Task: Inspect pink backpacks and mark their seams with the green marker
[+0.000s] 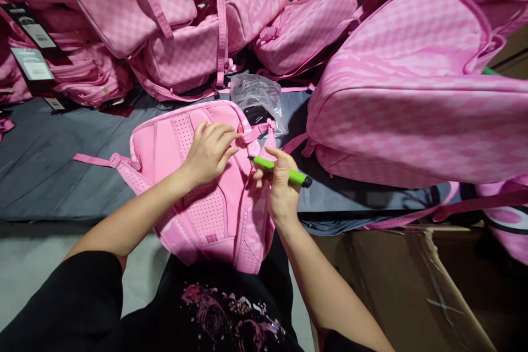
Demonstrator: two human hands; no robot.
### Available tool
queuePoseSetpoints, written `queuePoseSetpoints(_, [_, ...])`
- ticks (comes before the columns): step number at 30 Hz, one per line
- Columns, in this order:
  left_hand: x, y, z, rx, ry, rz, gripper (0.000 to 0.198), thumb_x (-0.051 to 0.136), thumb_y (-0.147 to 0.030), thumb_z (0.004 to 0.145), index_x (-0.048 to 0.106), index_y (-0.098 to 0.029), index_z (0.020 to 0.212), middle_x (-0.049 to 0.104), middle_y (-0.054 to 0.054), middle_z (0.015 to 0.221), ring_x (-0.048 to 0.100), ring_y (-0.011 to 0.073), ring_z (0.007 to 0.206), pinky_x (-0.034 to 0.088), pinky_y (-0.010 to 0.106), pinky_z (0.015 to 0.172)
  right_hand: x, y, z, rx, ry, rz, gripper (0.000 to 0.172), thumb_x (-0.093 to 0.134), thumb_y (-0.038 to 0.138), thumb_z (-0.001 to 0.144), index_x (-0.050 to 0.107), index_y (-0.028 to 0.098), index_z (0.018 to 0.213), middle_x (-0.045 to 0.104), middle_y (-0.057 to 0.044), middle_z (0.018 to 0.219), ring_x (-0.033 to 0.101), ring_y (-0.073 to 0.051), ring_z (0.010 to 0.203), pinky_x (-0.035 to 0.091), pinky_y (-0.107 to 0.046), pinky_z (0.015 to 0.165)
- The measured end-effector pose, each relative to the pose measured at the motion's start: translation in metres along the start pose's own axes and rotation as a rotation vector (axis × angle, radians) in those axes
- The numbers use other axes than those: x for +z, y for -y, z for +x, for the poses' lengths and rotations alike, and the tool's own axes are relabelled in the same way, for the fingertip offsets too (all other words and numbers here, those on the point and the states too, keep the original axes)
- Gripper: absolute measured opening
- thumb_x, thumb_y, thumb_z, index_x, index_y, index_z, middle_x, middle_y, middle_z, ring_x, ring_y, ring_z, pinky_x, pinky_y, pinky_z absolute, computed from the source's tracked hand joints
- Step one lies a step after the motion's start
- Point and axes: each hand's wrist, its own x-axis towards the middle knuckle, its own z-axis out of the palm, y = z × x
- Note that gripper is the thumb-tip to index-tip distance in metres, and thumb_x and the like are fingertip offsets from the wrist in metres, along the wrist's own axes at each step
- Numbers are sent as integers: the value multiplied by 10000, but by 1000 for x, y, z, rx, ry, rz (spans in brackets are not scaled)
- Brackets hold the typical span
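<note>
A pink backpack lies on the grey-covered table with its padded back panel and shoulder straps facing up, its lower end against my body. Over the upper part of that panel is my left hand, fingers spread and bent, fingertips beside the strap webbing at the upper right corner. My right hand grips a bright green marker pen with black ends, its narrow tip pointing left toward my left hand. The right fingers are partly hidden behind the pen and near the right shoulder strap.
Pink checkered backpacks are piled along the back. A large backpack stands close on the right. A clear plastic bag lies behind the work. Hang tags show at left. A cardboard box sits below right.
</note>
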Motion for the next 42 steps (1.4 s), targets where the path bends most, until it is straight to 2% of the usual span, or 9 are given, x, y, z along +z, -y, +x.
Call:
queuePoseSetpoints(3, [18, 6, 9, 56, 142, 101, 269, 457, -329, 998, 665, -178, 1075, 691, 93, 1093, 564, 275, 1122, 243, 599, 1137, 14, -7, -6, -103, -122, -8, 418, 650, 475, 886, 586, 218, 1209, 707, -42, 983, 684, -150, 753, 571, -302, 679])
queuePoseSetpoints(5, [21, 5, 10, 75, 197, 172, 250, 512, -344, 965, 691, -170, 957, 684, 86, 943, 570, 272, 1005, 286, 605, 1122, 19, -18, -8, -164, -137, -83, 383, 671, 417, 875, 601, 213, 1192, 693, -57, 1063, 689, -163, 841, 572, -326, 757])
queuePoseSetpoints(10, [10, -5, -2, 191, 258, 226, 335, 718, -498, 822, 707, -169, 881, 634, 85, 900, 539, 277, 969, 366, 601, 1089, 3, -50, -11, -275, -241, -373, 249, 651, 438, 883, 621, 192, 860, 637, 10, 755, 609, -147, 647, 507, -297, 638])
queuePoseSetpoints(13, [12, -12, -15, 177, 227, 245, 321, 740, -480, 812, 693, -177, 905, 629, 85, 957, 525, 286, 1037, 361, 606, 1103, -5, -52, -9, -276, -303, -440, 287, 594, 454, 908, 572, 210, 759, 587, 31, 657, 565, -140, 578, 475, -288, 593])
queuePoseSetpoints(17, [26, -14, -30, 156, 117, 159, 271, 602, -453, 928, 662, -196, 866, 627, 54, 917, 519, 254, 1053, 331, 567, 1145, -1, -44, -2, -271, -325, -497, 301, 583, 464, 890, 555, 219, 717, 561, 41, 587, 520, -134, 521, 447, -288, 558])
queuePoseSetpoints(22, [35, -11, -39, 202, -7, 137, 320, 491, -446, 991, 639, -215, 825, 627, 26, 875, 527, 218, 1029, 307, 510, 1163, 0, -40, -1, -247, -225, -522, 285, 604, 444, 869, 563, 218, 701, 572, 39, 592, 511, -126, 509, 440, -282, 539])
queuePoseSetpoints(26, [38, -11, -39, 189, 3, 142, 327, 458, -423, 1009, 648, -219, 839, 633, 24, 881, 536, 211, 1039, 283, 519, 1190, -3, -41, -3, -257, -144, -548, 258, 627, 421, 864, 577, 217, 715, 575, 44, 589, 519, -127, 505, 440, -278, 527])
queuePoseSetpoints(33, [39, -11, -39, 150, 80, 125, 299, 439, -362, 1017, 658, -222, 870, 634, 18, 902, 540, 199, 1065, 307, 503, 1202, -3, -41, -1, -249, -164, -577, 281, 643, 460, 856, 583, 219, 726, 575, 39, 589, 527, -134, 505, 446, -289, 524])
queuePoseSetpoints(42, [40, -10, -40, 165, 35, 107, 316, 428, -361, 1022, 648, -210, 852, 627, 24, 893, 534, 200, 1053, 318, 515, 1197, 0, -40, -2, -253, -181, -571, 256, 665, 416, 858, 596, 211, 722, 573, 39, 579, 524, -127, 487, 440, -279, 506])
